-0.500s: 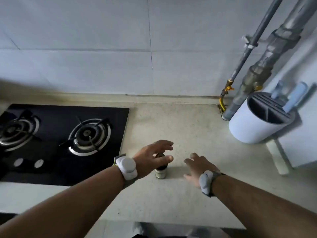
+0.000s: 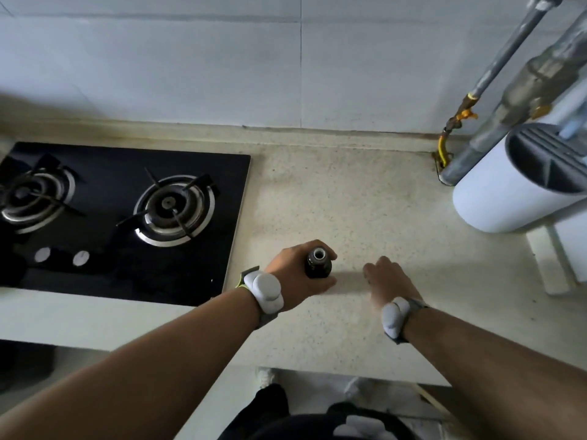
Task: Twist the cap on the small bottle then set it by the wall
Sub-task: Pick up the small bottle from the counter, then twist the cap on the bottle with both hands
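- Left hand point(image 2: 295, 274) wraps its fingers around the small dark bottle point(image 2: 318, 265), low centre of frame, white mouth showing; no cap visible.
- Right hand point(image 2: 386, 277) rests curled, knuckles up, on the speckled countertop point(image 2: 349, 192) just beside; whether it hides a cap, I cannot tell.
- Hold the bottle upright and steady while twisting.
- Both forearms reach in from the bottom edge; the tiled wall point(image 2: 222, 74) is well apart, above.

- The hob point(image 2: 120, 217) is set into the counter point(image 2: 349, 192) on the left.
- The small bottle point(image 2: 318, 265) stands upright in the left hand point(image 2: 298, 277), just right of the hob.
- The right hand point(image 2: 389, 281) rests on the counter, right of the bottle, apart from it.
- The round holder point(image 2: 508, 192) sits far right, before the pipes point(image 2: 495, 90).
- The wall point(image 2: 222, 65) runs behind everything.
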`<move>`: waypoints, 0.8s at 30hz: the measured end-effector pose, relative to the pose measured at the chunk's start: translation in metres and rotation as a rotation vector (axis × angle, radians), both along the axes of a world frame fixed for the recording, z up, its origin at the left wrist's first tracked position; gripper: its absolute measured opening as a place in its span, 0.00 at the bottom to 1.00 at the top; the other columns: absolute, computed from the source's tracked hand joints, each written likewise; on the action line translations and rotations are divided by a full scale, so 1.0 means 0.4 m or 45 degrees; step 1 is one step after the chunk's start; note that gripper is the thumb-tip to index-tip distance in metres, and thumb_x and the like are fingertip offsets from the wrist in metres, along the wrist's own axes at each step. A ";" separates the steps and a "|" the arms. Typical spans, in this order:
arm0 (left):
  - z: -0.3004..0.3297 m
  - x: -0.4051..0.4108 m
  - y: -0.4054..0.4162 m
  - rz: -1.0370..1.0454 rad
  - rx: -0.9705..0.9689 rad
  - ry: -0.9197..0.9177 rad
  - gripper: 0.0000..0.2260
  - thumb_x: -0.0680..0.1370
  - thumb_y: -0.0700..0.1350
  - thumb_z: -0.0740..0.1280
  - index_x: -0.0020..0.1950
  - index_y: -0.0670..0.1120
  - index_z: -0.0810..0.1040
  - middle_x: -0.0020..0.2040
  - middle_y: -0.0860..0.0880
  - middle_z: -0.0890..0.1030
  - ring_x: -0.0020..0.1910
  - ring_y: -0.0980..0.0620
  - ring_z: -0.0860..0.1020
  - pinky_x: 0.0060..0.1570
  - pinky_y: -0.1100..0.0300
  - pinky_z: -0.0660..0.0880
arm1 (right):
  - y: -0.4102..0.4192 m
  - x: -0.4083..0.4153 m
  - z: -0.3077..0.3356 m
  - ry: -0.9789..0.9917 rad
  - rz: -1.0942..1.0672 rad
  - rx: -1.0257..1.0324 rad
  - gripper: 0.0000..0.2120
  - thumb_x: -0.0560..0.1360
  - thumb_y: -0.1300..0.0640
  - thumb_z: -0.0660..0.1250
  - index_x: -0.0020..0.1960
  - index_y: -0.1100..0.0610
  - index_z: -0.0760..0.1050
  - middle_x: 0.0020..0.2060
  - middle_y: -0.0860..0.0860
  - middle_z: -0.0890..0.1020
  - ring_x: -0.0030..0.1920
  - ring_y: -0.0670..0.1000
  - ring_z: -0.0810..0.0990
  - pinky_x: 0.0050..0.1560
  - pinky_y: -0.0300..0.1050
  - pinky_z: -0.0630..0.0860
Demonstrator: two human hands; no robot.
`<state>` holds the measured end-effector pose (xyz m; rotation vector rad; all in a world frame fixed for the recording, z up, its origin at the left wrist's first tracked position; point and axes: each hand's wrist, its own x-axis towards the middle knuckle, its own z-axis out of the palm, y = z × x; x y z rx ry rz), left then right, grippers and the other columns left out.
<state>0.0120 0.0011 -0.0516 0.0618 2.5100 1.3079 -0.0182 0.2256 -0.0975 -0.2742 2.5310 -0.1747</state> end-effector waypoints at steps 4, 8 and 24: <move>-0.019 -0.010 -0.005 -0.058 0.052 0.048 0.14 0.71 0.46 0.78 0.53 0.56 0.80 0.46 0.52 0.85 0.45 0.58 0.79 0.40 0.72 0.74 | -0.075 -0.040 0.166 0.579 -0.056 -0.661 0.06 0.71 0.64 0.71 0.48 0.59 0.80 0.46 0.55 0.80 0.45 0.56 0.79 0.44 0.43 0.73; -0.034 -0.014 0.000 -0.064 0.027 0.075 0.16 0.71 0.47 0.78 0.52 0.60 0.75 0.46 0.60 0.84 0.46 0.62 0.80 0.40 0.72 0.73 | -0.115 -0.030 0.341 0.553 0.253 -0.972 0.12 0.68 0.59 0.73 0.51 0.51 0.81 0.47 0.45 0.81 0.43 0.45 0.79 0.46 0.32 0.75; -0.065 -0.022 -0.003 -0.138 0.128 0.074 0.15 0.71 0.41 0.73 0.56 0.51 0.78 0.38 0.63 0.75 0.41 0.60 0.75 0.43 0.74 0.72 | -0.195 -0.010 0.343 0.615 0.529 -0.185 0.22 0.72 0.34 0.65 0.42 0.54 0.72 0.30 0.49 0.70 0.31 0.55 0.73 0.27 0.44 0.62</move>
